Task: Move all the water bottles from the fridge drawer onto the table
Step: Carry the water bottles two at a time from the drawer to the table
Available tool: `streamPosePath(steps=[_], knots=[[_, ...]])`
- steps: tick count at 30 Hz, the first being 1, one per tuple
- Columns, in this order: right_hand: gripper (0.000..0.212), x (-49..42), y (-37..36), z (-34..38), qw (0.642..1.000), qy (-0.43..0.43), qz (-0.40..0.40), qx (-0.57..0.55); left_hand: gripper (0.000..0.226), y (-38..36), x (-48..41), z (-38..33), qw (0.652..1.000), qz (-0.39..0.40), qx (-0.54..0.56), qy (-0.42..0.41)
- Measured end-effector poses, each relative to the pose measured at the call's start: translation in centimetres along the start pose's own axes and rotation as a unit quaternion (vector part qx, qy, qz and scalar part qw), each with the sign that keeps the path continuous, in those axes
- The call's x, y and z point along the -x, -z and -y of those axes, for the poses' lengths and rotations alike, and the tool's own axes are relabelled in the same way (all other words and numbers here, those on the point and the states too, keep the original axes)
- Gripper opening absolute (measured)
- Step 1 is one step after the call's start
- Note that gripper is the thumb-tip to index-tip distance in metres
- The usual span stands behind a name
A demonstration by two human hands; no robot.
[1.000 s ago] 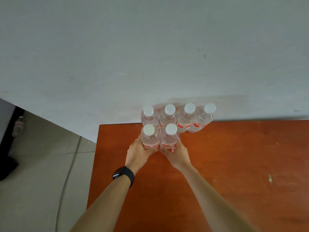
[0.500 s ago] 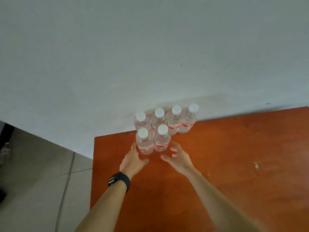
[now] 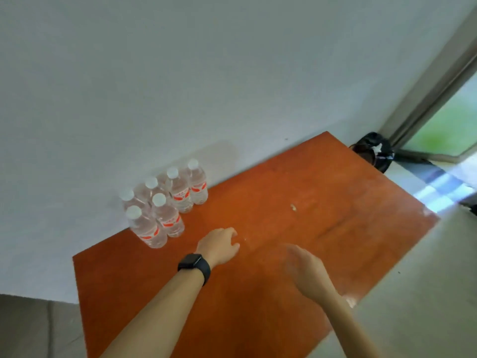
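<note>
Several clear water bottles (image 3: 165,205) with white caps and red labels stand upright in two rows at the far left corner of the orange-brown table (image 3: 296,202), against the wall. My left hand (image 3: 219,245), with a black watch on the wrist, hovers over the table to the right of the bottles, fingers loosely curled, holding nothing. My right hand (image 3: 305,270) is further right and nearer to me, blurred, fingers apart and empty. No fridge drawer is in view.
A grey-white wall (image 3: 180,86) runs behind the table. A black bin (image 3: 374,151) with a dark bag stands past the table's far right corner, beside a glass door frame (image 3: 433,94). Tiled floor (image 3: 413,293) lies to the right and at lower left.
Both hands let go of the two front bottles and pulled back to the right, away from them. The view has swung right, so the bin and door now show.
</note>
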State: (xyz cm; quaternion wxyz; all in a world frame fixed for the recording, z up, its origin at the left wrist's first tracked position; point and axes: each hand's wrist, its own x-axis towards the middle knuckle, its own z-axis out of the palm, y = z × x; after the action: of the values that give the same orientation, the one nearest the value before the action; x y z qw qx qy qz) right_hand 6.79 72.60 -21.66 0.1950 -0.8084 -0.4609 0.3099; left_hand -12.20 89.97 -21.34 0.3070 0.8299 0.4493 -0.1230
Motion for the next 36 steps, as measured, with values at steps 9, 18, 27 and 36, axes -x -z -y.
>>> streamPosePath(steps=[9, 18, 27, 36], knots=[[0.038, 19.5, 15.3, -16.5, 0.961, -0.149, -0.233, 0.027, 0.044, -8.4, 3.1, -30.4, 0.949, 0.018, -0.169, -0.264], [0.036, 43.6, 26.8, -32.1, 0.874, -0.254, -0.413, 0.012, 0.043, -20.4, 15.5, -57.9, 0.870, -0.010, -0.146, -0.470], [0.040, 56.8, 33.6, -44.6, 0.809, -0.316, -0.495, 0.002, 0.041, -30.9, 21.2, -77.4, 0.797, -0.003, -0.142, -0.587], [0.039, 59.9, 44.1, -60.0, 0.780, -0.364, -0.509, -0.022, 0.040, -39.7, 16.7, -97.6, 0.757, 0.027, -0.153, -0.635]])
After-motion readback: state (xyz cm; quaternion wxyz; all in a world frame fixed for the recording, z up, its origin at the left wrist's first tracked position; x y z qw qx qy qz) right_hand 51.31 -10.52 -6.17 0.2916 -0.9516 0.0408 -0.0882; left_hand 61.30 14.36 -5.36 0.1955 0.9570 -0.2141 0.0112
